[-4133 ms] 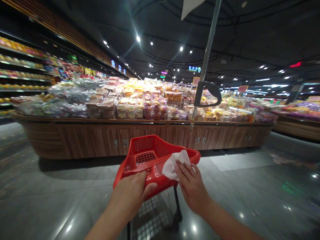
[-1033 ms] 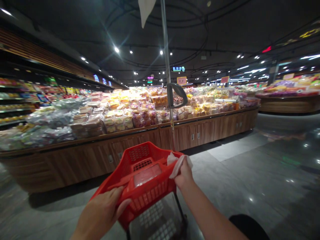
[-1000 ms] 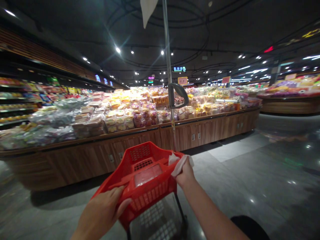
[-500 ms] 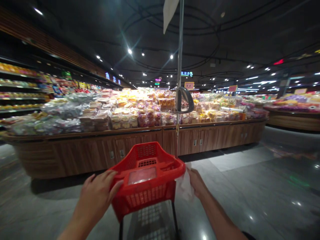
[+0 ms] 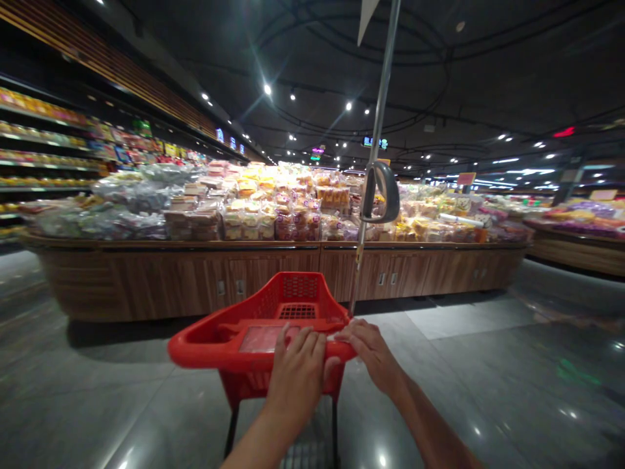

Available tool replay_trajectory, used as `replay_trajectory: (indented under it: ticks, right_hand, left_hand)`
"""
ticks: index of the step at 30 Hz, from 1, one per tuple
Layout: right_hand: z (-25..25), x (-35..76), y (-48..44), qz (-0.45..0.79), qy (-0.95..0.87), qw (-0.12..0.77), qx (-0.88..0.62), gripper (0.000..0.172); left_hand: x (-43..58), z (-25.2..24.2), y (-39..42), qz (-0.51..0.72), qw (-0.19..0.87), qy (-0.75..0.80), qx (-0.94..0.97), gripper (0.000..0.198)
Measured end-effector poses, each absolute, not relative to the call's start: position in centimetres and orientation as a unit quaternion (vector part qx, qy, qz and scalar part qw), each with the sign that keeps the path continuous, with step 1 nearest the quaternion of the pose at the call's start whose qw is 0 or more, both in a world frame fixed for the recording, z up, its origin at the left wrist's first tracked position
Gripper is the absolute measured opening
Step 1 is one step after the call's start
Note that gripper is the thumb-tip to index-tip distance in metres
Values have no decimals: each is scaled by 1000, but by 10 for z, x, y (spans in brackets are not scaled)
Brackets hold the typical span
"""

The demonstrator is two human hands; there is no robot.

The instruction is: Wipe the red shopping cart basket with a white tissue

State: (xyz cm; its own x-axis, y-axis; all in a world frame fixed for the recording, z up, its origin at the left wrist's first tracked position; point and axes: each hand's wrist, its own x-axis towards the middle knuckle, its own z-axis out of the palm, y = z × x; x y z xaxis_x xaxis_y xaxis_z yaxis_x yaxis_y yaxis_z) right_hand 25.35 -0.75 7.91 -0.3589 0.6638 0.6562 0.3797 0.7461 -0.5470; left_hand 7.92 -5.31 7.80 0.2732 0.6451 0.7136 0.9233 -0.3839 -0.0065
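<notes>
Once the wipe was out of view, we had left hand [image 5: 297, 372] and right hand [image 5: 367, 354] on the red cart rim [image 5: 200, 347], fingers pressed together.

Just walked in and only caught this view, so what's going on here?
A person has both hands curled over the near rim of a red plastic shopping cart basket, the left hand and right hand side by side. The cart is on a polished floor, facing a long wooden display counter piled with bagged snacks.
</notes>
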Motion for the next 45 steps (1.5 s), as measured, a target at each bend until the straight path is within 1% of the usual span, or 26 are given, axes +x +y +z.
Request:
replay_trajectory:
  ticks: [4, 7, 10, 12, 17, 20, 24, 26, 28, 31, 34, 36, 37, 39, 40, 43, 45]
  right_hand:
    - [75, 262, 10, 88, -819, 453, -339, 43]
    - [74, 258, 13, 89, -817, 459, -338, 49]
    - [71, 250, 1, 110, -815, 479, -309, 50]
    - [69, 248, -3, 111, -823, 477, -289, 51]
    - [60, 249, 14, 64, -822, 474, -310, 49]
    - [51, 239, 14, 74, -794, 511, -322, 47]
    - [32, 213, -14, 91, -705, 598, -371, 38]
    - [22, 204, -28, 71, -693, 609, -379, 41]
    - [13, 202, -36, 35, -712, 602, -360, 44]
    - [3, 212, -35, 8, -712, 618, -335, 36]
    - [2, 223, -28, 47, -578, 697, -422, 21]
    - [5, 221, -28, 85, -491, 734, -461, 17]
    - [7, 216, -29, 98, -484, 741, -455, 15]
    - [9, 200, -37, 104, -539, 732, -403, 9]
    - [10, 191, -42, 99, -583, 718, -367, 9]
    - [5, 173, -51, 76, -682, 670, -283, 27]
    - [0, 175, -46, 65, -700, 659, -267, 33]
  left_hand:
    - [68, 82, -55, -315, 218, -509, -771, 29]
    - [62, 86, -55, -308, 217, -514, -771, 28]
    - [56, 86, -54, -300, 209, -517, -774, 28]
    - [50, 85, -53, -299, 207, -510, -779, 29]
    - [34, 82, -50, -306, 224, -483, -789, 29]
    - [28, 84, -51, -297, 215, -487, -793, 28]
    - [22, 88, -53, -287, 200, -497, -794, 27]
    - [18, 88, -53, -287, 195, -496, -796, 28]
    - [14, 88, -50, -289, 193, -494, -797, 28]
    - [7, 88, -47, -290, 189, -491, -799, 27]
    - [4, 87, -49, -284, 186, -496, -799, 27]
    - [9, 87, -53, -289, 188, -497, -797, 28]
    - [14, 86, -55, -296, 187, -494, -796, 29]
    - [28, 86, -58, -310, 176, -485, -799, 32]
    - [36, 86, -59, -314, 167, -484, -800, 33]
    - [56, 86, -58, -316, 139, -510, -788, 30]
    - [64, 87, -56, -317, 126, -528, -778, 26]
